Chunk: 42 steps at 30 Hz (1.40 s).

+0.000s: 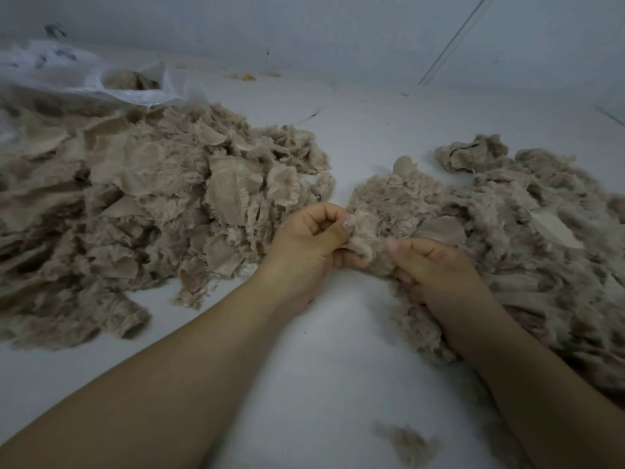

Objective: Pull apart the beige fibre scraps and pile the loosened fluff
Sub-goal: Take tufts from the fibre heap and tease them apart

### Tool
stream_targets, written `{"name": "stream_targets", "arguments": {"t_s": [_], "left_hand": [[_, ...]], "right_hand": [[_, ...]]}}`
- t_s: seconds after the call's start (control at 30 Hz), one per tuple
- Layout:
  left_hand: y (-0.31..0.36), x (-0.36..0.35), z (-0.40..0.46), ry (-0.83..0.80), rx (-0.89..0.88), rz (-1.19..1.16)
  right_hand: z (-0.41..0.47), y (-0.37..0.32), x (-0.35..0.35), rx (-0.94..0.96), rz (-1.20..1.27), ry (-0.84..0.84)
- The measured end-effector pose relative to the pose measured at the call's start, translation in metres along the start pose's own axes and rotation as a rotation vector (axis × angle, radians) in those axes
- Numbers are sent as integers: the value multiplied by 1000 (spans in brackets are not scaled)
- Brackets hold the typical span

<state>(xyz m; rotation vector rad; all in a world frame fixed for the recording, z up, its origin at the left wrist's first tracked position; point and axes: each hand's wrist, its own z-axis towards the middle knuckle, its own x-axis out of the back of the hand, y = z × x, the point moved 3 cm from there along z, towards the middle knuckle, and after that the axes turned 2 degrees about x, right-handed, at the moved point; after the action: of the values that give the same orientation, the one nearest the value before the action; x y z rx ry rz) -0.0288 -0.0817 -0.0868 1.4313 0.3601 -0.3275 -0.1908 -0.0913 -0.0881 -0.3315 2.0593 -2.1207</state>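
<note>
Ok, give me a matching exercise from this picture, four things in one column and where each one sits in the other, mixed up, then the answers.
Things:
1. scrap pile
2. plastic bag
3. small tuft
4. clump of fibre

Places:
A. far left corner, behind a heap
B. pinched between the left hand and right hand
C. left of the hands, on the white surface
D. alone, near the bottom edge

Pairs: 1-C, 2-A, 3-D, 4-B
</note>
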Motion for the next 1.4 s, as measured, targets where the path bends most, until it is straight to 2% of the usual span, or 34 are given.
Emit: {"name": "stream_targets", "arguments": {"t_s": [0.17,0.33,0.47,0.63,0.8,0.87,1.0,1.1,1.3,1.4], "left_hand": [[3,-2,-3,-105,-33,-59],[1,3,-2,-42,-88,49],[-1,4,0,-59,-112,161],[-3,-2,-2,-156,-82,107],[-1,3,1,7,-54,56],[0,2,-1,14,-1,39],[-2,-2,-5,25,45,299],[-2,-3,-5,24,41,374],[-5,-5,-5,-67,80,309],[-8,0,-2,32,115,139]], "right_hand": [[1,0,1,-17,-16,55],[3,2,2,23,-73,54],[3,2,-1,10,0,3],[4,5,-3,2,-8,-47],[4,6,-1,33,-47,-7],[4,7,1,44,-38,7],[4,8,1,64,-71,-3],[4,7,-1,51,-53,-32],[2,4,-2,12,8,-19],[2,5,0,-1,0,23]]}}
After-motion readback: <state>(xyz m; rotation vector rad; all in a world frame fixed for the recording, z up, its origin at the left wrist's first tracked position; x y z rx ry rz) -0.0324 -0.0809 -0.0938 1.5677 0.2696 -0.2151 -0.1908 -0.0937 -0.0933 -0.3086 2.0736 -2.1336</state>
